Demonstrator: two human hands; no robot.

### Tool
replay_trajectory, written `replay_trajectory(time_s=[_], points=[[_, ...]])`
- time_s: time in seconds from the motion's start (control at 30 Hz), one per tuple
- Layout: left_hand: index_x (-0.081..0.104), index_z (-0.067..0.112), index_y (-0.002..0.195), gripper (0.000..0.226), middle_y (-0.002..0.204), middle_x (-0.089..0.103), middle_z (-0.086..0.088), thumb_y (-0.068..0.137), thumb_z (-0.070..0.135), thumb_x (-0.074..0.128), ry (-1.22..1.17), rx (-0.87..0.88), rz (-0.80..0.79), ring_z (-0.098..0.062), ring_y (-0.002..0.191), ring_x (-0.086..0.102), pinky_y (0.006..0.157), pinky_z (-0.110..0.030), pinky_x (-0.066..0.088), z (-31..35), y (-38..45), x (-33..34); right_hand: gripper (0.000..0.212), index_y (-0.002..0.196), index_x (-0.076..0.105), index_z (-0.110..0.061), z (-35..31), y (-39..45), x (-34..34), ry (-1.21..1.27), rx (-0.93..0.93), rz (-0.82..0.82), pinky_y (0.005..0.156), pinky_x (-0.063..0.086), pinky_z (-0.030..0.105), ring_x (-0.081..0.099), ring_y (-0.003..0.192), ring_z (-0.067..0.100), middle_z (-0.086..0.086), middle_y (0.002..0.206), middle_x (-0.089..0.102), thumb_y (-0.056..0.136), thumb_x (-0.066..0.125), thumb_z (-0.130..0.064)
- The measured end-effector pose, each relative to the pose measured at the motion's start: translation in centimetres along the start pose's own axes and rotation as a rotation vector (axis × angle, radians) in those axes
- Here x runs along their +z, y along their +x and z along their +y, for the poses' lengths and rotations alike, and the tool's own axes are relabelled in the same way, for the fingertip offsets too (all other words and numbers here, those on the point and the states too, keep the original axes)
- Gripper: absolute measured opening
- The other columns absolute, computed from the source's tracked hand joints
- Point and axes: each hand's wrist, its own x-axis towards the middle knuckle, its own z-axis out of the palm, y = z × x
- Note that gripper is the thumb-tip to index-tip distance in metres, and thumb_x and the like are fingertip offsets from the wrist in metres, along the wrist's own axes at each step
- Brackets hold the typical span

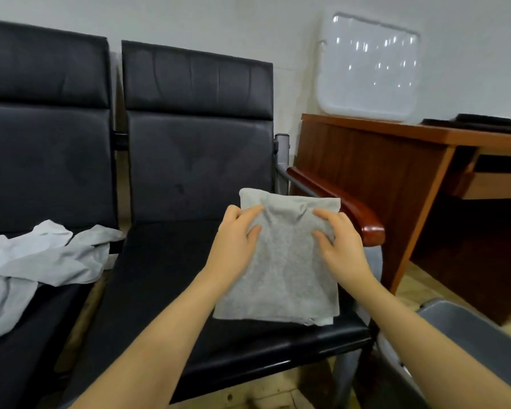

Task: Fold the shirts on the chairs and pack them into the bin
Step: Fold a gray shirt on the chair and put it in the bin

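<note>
Right seat (165,278): bare black surface left of the folded grey shirt (281,261).
Right side: wooden armrest (348,208) just beside the shirt; desk (396,178) behind it.
Left seat: crumpled light shirt (39,261) covers the cushion.

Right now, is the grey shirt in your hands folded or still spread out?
Folded. The grey shirt is a compact rectangle with layered edges at its near corner, gripped by the left hand and right hand above the chair seat.
</note>
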Motion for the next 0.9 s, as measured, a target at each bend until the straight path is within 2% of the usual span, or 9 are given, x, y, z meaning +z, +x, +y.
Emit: replay_trajectory(time_s=[0.17, 0.37, 0.53, 0.63, 0.73, 0.9], points=[[0.048, 0.016, 0.137, 0.042, 0.098, 0.04, 0.004, 0.095, 0.014, 0.054, -0.045, 0.188, -0.044, 0.0, 0.079, 0.044, 0.078, -0.007, 0.038, 4.3, 2.6, 4.1, 0.038, 0.131, 0.052, -0.013, 2.8, -0.1, -5.7, -0.092, 0.009, 0.132, 0.077, 0.033, -0.002, 0.046, 0.083, -0.002, -0.005, 0.106, 0.048, 0.093, 0.057, -0.012], [0.051, 0.009, 0.133, 0.04, 0.101, 0.042, 0.0, 0.093, 0.008, 0.055, -0.126, 0.364, -0.114, -0.003, 0.085, 0.043, 0.084, 0.0, 0.034, 9.9, 4.1, 13.1, 0.038, 0.128, 0.054, -0.007, 9.3, -1.9, -13.4, -0.198, 0.076, 0.252, 0.074, 0.032, -0.001, 0.047, 0.082, 0.01, 0.007, 0.105, 0.052, 0.091, 0.058, -0.005], [0.056, 0.003, 0.127, 0.036, 0.095, 0.041, -0.001, 0.091, 0.003, 0.056, -0.192, 0.444, -0.181, -0.003, 0.078, 0.04, 0.08, -0.005, 0.037, 14.6, 3.8, 22.9, 0.037, 0.13, 0.052, -0.008, 16.3, -5.0, -18.9, -0.289, 0.221, 0.258, 0.071, 0.035, 0.003, 0.044, 0.075, 0.001, -0.001, 0.099, 0.045, 0.093, 0.056, -0.01], [0.055, 0.003, 0.128, 0.035, 0.096, 0.041, -0.004, 0.093, 0.004, 0.054, -0.212, 0.43, -0.3, -0.009, 0.079, 0.043, 0.08, -0.018, 0.041, 16.3, 2.0, 29.2, 0.038, 0.132, 0.05, -0.008, 21.1, -7.8, -20.8, -0.343, 0.338, 0.203, 0.067, 0.033, 0.014, 0.042, 0.076, 0.009, 0.001, 0.104, 0.044, 0.094, 0.055, -0.01], [0.052, 0.006, 0.132, 0.037, 0.1, 0.04, -0.003, 0.095, 0.006, 0.051, -0.198, 0.327, -0.498, -0.015, 0.087, 0.047, 0.084, -0.022, 0.041, 16.2, -0.6, 35.5, 0.039, 0.134, 0.048, -0.008, 26.2, -11.2, -21.4, -0.374, 0.464, 0.091, 0.074, 0.031, 0.022, 0.047, 0.093, 0.021, 0.01, 0.118, 0.048, 0.095, 0.052, -0.009], [0.056, 0.006, 0.129, 0.035, 0.104, 0.043, -0.007, 0.095, 0.005, 0.05, -0.148, 0.19, -0.754, -0.017, 0.093, 0.047, 0.091, -0.028, 0.041, 13.3, -5.7, 44.9, 0.043, 0.139, 0.044, -0.009, 34.0, -17.8, -19.8, -0.34, 0.708, -0.043, 0.074, 0.029, 0.02, 0.048, 0.112, 0.031, 0.013, 0.126, 0.046, 0.096, 0.048, -0.006]])
